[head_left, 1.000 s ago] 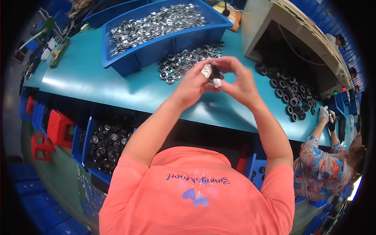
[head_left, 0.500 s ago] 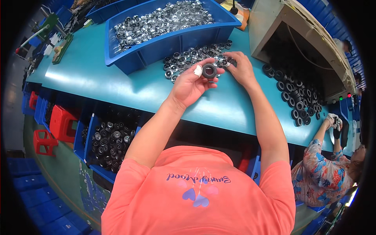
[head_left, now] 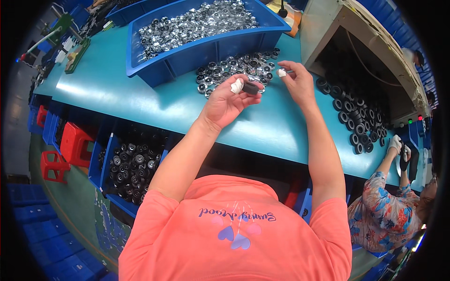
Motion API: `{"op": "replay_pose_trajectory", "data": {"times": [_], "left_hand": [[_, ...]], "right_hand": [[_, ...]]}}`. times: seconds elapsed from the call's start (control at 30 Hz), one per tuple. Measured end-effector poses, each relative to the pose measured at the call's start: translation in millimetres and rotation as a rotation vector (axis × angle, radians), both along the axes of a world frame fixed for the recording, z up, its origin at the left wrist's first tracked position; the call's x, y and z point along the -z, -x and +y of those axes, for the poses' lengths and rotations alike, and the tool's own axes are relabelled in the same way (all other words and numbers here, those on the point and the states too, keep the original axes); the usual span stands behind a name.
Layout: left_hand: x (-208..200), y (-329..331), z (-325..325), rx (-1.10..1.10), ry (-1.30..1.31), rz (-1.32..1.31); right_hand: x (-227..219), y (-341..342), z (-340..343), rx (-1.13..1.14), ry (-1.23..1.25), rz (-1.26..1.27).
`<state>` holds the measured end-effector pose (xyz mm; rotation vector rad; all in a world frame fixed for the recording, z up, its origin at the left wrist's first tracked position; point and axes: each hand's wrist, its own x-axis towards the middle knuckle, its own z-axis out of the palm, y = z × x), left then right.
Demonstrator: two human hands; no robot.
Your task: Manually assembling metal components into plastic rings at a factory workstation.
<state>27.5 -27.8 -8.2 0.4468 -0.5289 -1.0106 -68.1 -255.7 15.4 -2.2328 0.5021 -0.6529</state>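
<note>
My left hand [head_left: 226,104], with white wrapping on its thumb, is closed on a small black rubber tyre [head_left: 251,88]. The tyre is tilted, so its side faces me more than its hole. My right hand [head_left: 299,84] is raised over the table to the right, its thumb also wrapped in white. Thumb and fingers are pinched together; whatever lies between them is mostly hidden. Behind both hands, a loose pile of shiny silver wheel hubs with dark centres [head_left: 234,66] lies on the teal table [head_left: 178,105].
A large blue bin [head_left: 201,54] full of similar hubs stands behind the pile. Many black tyres [head_left: 349,110] lie to the right, before a box-like housing [head_left: 323,33]. A co-worker [head_left: 386,210] sits at the far right. Below the table, a blue bin holds black wheels [head_left: 133,166].
My right hand has drawn back from the hub pile, to the right. In my left hand the tyre has tipped from showing its open hole to showing its side.
</note>
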Motion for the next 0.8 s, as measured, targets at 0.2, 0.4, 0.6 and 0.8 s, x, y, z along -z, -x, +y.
{"op": "replay_pose_trajectory", "data": {"times": [0.2, 0.4, 0.6, 0.8], "left_hand": [[-0.9, -6.5, 1.7, -0.014, -0.103, 0.165], [-0.4, -4.9, 2.5, -0.038, -0.160, 0.193], [3.6, -7.0, 3.0, -0.056, -0.172, 0.214], [2.5, -5.7, 1.6, -0.104, -0.189, 0.221]], "right_hand": [[-16.7, 0.5, 25.6, -0.300, -0.611, -0.185], [-21.8, 3.2, 43.6, -0.445, -0.723, -0.142], [-20.1, 2.8, 47.2, -0.439, -0.742, -0.128], [-17.8, 3.3, 47.2, -0.442, -0.723, -0.116]]}}
